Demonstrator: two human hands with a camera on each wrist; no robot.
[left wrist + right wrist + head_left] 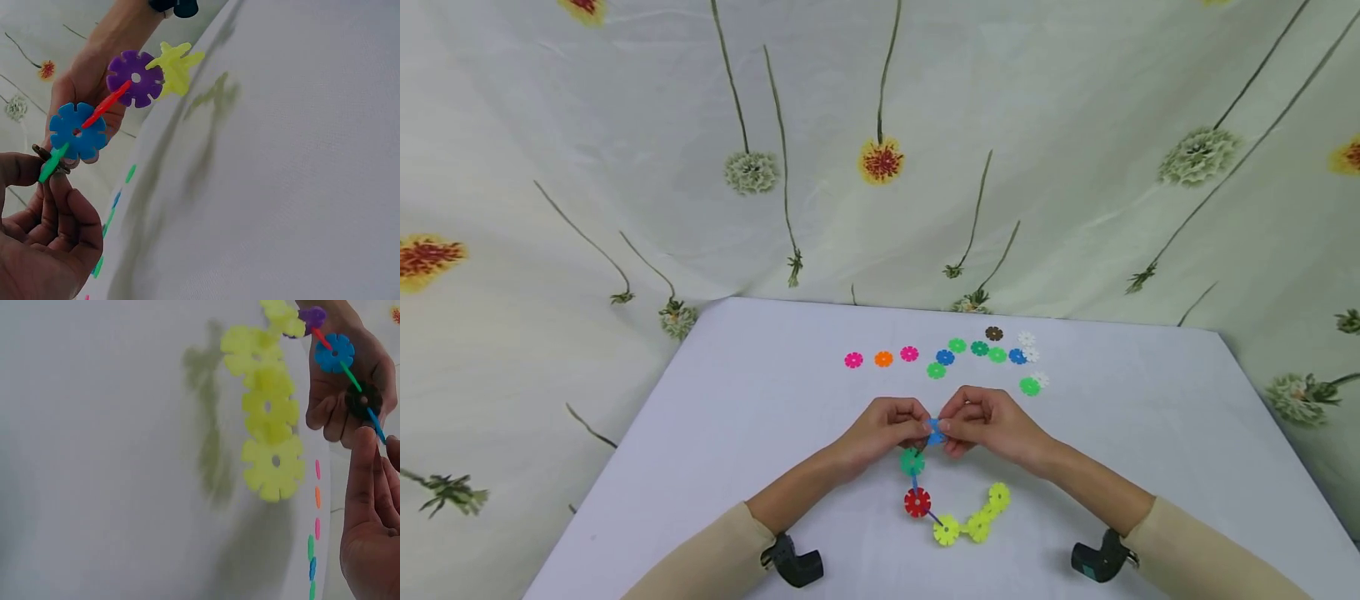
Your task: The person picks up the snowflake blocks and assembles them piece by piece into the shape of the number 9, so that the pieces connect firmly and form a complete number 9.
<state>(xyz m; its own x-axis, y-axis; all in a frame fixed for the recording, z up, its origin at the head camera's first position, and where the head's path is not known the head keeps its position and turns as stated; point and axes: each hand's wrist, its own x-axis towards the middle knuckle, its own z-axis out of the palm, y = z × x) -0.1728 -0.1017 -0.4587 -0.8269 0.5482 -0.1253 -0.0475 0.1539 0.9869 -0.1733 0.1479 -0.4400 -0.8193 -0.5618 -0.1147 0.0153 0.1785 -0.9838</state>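
Observation:
Joined flower-shaped notched discs form a curved chain: yellow discs [270, 406], a purple disc [135, 78], a red disc [917, 502], a blue disc [78, 131], a green disc [912, 462] and a dark brown disc [364, 400]. My left hand [887, 429] pinches the dark disc at the chain's upper end. Another blue disc [936, 432], between the hands, is pinched by my right hand [992, 425]. In the right wrist view this blue disc meets the dark one nearly edge-on; how deep their notches interlock, I cannot tell. The yellow end hangs above the table.
Loose discs lie toward the back of the white table [760, 500]: pink [853, 360], orange [883, 359], green [936, 371], blue [945, 357], brown [994, 333] and white [1026, 338] ones. A flower-printed cloth [820, 225] hangs behind.

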